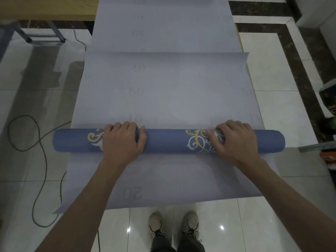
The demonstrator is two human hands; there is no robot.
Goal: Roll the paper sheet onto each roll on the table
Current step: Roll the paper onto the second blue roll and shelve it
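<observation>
Head view looks down on a blue wallpaper roll [167, 140] with gold and white scrollwork, lying crosswise on a long pale sheet [163, 91] printed with faint numbers such as 40 and 20. The sheet runs along a narrow counter and its near end droops over the white tiled floor [272, 110]. Both hands rest palm-down on top of the roll: the left hand [122, 140] left of centre, the right hand [234, 140] near the right end, fingers [213, 140] curled over the roll's curve, pressing rather than clamping. To roll well, I judge both hands should push with equal pressure and pace, keeping the roll square to the sheet's edges so the layers wind tight without telescoping.
</observation>
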